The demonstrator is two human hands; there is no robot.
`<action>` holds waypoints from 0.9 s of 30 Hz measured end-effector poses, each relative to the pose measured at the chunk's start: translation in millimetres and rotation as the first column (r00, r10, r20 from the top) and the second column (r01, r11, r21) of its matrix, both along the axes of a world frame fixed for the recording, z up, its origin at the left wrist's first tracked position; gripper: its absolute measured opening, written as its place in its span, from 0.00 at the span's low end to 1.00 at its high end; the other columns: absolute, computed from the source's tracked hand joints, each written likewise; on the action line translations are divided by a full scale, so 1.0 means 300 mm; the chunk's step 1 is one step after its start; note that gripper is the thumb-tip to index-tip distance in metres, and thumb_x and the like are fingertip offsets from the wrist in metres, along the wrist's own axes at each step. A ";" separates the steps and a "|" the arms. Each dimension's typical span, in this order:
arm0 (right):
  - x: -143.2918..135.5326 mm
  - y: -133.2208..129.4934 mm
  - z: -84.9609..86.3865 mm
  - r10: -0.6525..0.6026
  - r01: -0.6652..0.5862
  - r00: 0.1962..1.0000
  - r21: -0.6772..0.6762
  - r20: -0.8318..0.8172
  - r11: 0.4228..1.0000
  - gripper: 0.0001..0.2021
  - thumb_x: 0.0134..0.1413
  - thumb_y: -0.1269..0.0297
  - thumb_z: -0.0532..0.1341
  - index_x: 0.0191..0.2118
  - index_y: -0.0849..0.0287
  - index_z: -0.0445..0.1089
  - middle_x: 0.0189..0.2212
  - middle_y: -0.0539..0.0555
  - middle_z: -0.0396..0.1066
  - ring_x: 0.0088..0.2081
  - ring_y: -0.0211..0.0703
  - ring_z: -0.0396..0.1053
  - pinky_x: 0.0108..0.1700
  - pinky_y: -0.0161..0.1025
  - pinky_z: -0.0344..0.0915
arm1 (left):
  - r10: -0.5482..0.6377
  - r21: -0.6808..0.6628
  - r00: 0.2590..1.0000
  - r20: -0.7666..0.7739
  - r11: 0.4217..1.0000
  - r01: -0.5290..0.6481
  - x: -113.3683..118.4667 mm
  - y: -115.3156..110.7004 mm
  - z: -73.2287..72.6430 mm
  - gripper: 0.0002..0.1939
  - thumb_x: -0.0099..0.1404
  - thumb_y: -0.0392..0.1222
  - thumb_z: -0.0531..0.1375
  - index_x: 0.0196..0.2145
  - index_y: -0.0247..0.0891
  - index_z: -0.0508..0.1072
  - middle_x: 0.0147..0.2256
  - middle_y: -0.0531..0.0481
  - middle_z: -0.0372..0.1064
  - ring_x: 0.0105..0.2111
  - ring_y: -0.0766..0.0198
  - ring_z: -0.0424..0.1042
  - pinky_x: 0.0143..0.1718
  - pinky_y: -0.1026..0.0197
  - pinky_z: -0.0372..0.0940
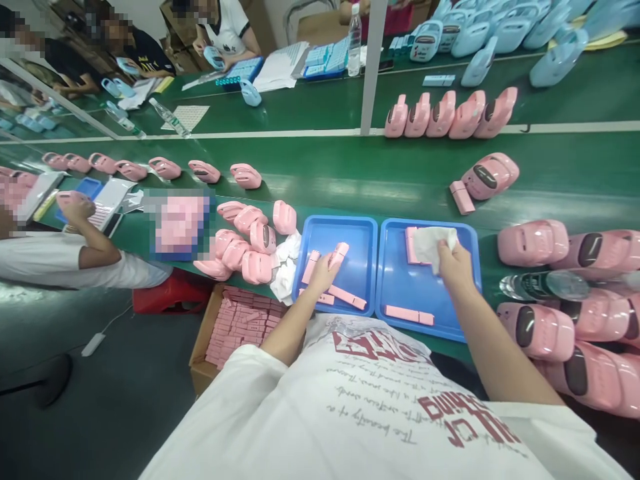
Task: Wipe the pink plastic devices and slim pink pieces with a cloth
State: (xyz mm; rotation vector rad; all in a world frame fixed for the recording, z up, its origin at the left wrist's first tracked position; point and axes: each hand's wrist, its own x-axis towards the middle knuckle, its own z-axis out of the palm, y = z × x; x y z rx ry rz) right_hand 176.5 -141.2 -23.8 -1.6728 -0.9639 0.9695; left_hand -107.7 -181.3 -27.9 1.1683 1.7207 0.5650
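Note:
In the left blue tray (345,230), my left hand (324,272) is closed around a pink stick-like piece (339,253). More such pink pieces (347,297) lie in that tray beneath and beside the hand. Over the right blue tray (400,293), my right hand (454,263) grips a white cloth (431,245). The cloth partly covers a pink piece (411,245) at the tray's far side; whether it presses on it I cannot tell. One long pink piece (409,315) rests near the front edge of the right tray.
Pink rounded housings (257,240) and crumpled white cloths (286,270) crowd the left. More pink housings (534,243) and a water bottle (545,285) stand right. A carton of pink pieces (240,327) sits below. A co-worker's arm (93,247) is at left; a post (373,67) rises ahead.

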 end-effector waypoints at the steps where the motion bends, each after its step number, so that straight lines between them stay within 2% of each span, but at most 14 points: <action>1: -0.034 -0.018 0.008 0.028 -0.028 0.999 -0.006 -0.027 1.000 0.22 0.43 0.44 0.60 0.31 0.61 0.70 0.26 0.53 0.70 0.34 0.48 0.68 0.37 0.45 0.65 | -0.023 0.003 0.997 0.069 1.000 0.023 0.010 -0.001 0.030 0.14 0.66 0.44 0.50 0.45 0.35 0.65 0.38 0.43 0.70 0.38 0.60 0.72 0.40 0.59 0.66; 3: -0.108 -0.052 0.036 0.074 -0.077 0.992 -0.030 -0.105 0.997 0.26 0.41 0.40 0.60 0.33 0.61 0.71 0.26 0.54 0.71 0.31 0.47 0.69 0.32 0.43 0.66 | -0.054 0.000 0.965 0.258 0.998 0.055 0.040 -0.010 0.094 0.20 0.67 0.52 0.45 0.43 0.34 0.65 0.30 0.47 0.69 0.27 0.65 0.71 0.29 0.63 0.66; 4: -0.146 -0.065 0.056 0.093 -0.100 0.983 -0.034 -0.161 0.994 0.27 0.40 0.38 0.60 0.33 0.61 0.72 0.25 0.53 0.71 0.30 0.46 0.69 0.31 0.42 0.66 | -0.052 -0.004 0.920 0.387 0.998 0.058 0.059 -0.018 0.125 0.23 0.66 0.56 0.45 0.41 0.33 0.66 0.27 0.48 0.68 0.23 0.67 0.69 0.25 0.64 0.64; 7: -0.247 -0.094 0.140 0.160 -0.168 0.905 0.016 -0.393 0.986 0.27 0.40 0.37 0.61 0.35 0.59 0.73 0.25 0.52 0.71 0.29 0.43 0.69 0.31 0.39 0.67 | -0.003 -0.060 0.662 0.750 0.995 0.073 0.118 -0.044 0.202 0.27 0.58 0.64 0.54 0.34 0.33 0.67 0.24 0.51 0.65 0.16 0.72 0.62 0.16 0.67 0.56; 8: -0.271 -0.101 0.172 0.204 -0.199 0.869 0.059 -0.452 0.978 0.27 0.42 0.37 0.60 0.36 0.58 0.73 0.26 0.52 0.72 0.29 0.42 0.69 0.32 0.39 0.67 | 0.014 -0.084 0.589 0.808 0.992 0.092 0.137 -0.053 0.221 0.27 0.55 0.64 0.57 0.32 0.33 0.67 0.23 0.52 0.65 0.15 0.72 0.61 0.14 0.68 0.53; 9: -0.289 -0.107 0.204 0.263 -0.236 0.837 0.118 -0.479 0.965 0.26 0.45 0.38 0.58 0.37 0.58 0.73 0.28 0.52 0.73 0.31 0.43 0.70 0.33 0.40 0.68 | 0.023 -0.103 0.557 0.830 0.988 0.113 0.154 -0.060 0.238 0.27 0.53 0.64 0.59 0.30 0.33 0.68 0.22 0.53 0.64 0.14 0.73 0.60 0.13 0.68 0.52; 11: -0.306 -0.117 0.256 0.390 -0.304 0.814 0.255 -0.431 0.918 0.24 0.52 0.41 0.55 0.41 0.57 0.73 0.35 0.54 0.74 0.36 0.45 0.72 0.40 0.43 0.69 | 0.045 -0.140 0.541 0.840 0.981 0.135 0.182 -0.072 0.265 0.28 0.53 0.65 0.59 0.27 0.32 0.68 0.19 0.54 0.61 0.12 0.72 0.59 0.12 0.68 0.50; 12: -0.305 -0.120 0.273 0.430 -0.325 0.834 0.322 -0.346 0.889 0.22 0.54 0.44 0.55 0.42 0.56 0.73 0.38 0.55 0.74 0.40 0.46 0.72 0.44 0.44 0.68 | 0.065 -0.157 0.534 0.843 0.979 0.130 0.193 -0.077 0.277 0.27 0.54 0.65 0.58 0.26 0.32 0.68 0.18 0.54 0.61 0.12 0.72 0.59 0.12 0.68 0.49; 15: -0.287 -0.123 0.278 0.379 -0.341 0.925 0.466 0.013 0.816 0.19 0.58 0.50 0.53 0.46 0.54 0.72 0.46 0.55 0.72 0.50 0.49 0.69 0.54 0.48 0.63 | 0.115 -0.192 0.501 0.858 0.976 0.104 0.216 -0.089 0.303 0.25 0.58 0.62 0.57 0.27 0.32 0.68 0.20 0.52 0.63 0.12 0.73 0.58 0.11 0.68 0.48; 17: -0.276 -0.122 0.251 0.338 -0.405 0.914 0.538 0.223 0.740 0.18 0.59 0.53 0.53 0.50 0.53 0.70 0.51 0.55 0.70 0.56 0.50 0.63 0.59 0.51 0.57 | 0.119 -0.171 0.506 0.854 0.984 0.057 0.227 -0.092 0.313 0.23 0.59 0.59 0.58 0.28 0.32 0.68 0.20 0.52 0.64 0.12 0.73 0.59 0.12 0.67 0.50; 21: -0.282 -0.152 0.189 0.376 -0.637 0.770 0.592 0.515 0.494 0.19 0.61 0.59 0.52 0.55 0.54 0.66 0.54 0.57 0.67 0.64 0.49 0.51 0.63 0.57 0.48 | 0.149 -0.121 0.527 0.837 0.989 -0.088 0.231 -0.078 0.328 0.19 0.61 0.55 0.56 0.35 0.33 0.71 0.21 0.53 0.67 0.17 0.69 0.65 0.16 0.66 0.57; 25: -0.298 -0.245 0.169 0.399 -0.768 0.636 0.595 0.661 0.237 0.21 0.62 0.64 0.50 0.60 0.59 0.60 0.53 0.60 0.68 0.63 0.46 0.52 0.64 0.52 0.50 | 0.130 -0.088 0.477 0.869 0.990 -0.110 0.206 -0.055 0.350 0.28 0.61 0.58 0.54 0.50 0.33 0.70 0.38 0.44 0.74 0.35 0.62 0.73 0.34 0.64 0.66; 26: -0.300 -0.271 0.167 0.409 -0.766 0.633 0.609 0.657 0.206 0.21 0.62 0.64 0.49 0.60 0.59 0.60 0.51 0.59 0.69 0.62 0.45 0.55 0.63 0.51 0.52 | 0.097 -0.050 0.494 0.864 0.993 -0.108 0.198 -0.051 0.353 0.27 0.60 0.56 0.56 0.52 0.35 0.69 0.43 0.44 0.73 0.40 0.60 0.73 0.38 0.63 0.66; 27: -0.300 -0.295 0.166 0.432 -0.745 0.653 0.629 0.622 0.220 0.20 0.63 0.64 0.49 0.59 0.59 0.62 0.50 0.59 0.70 0.60 0.45 0.58 0.62 0.50 0.54 | 0.057 -0.004 0.522 0.851 0.995 -0.103 0.191 -0.048 0.353 0.27 0.59 0.53 0.59 0.53 0.38 0.69 0.47 0.45 0.72 0.44 0.59 0.72 0.42 0.62 0.65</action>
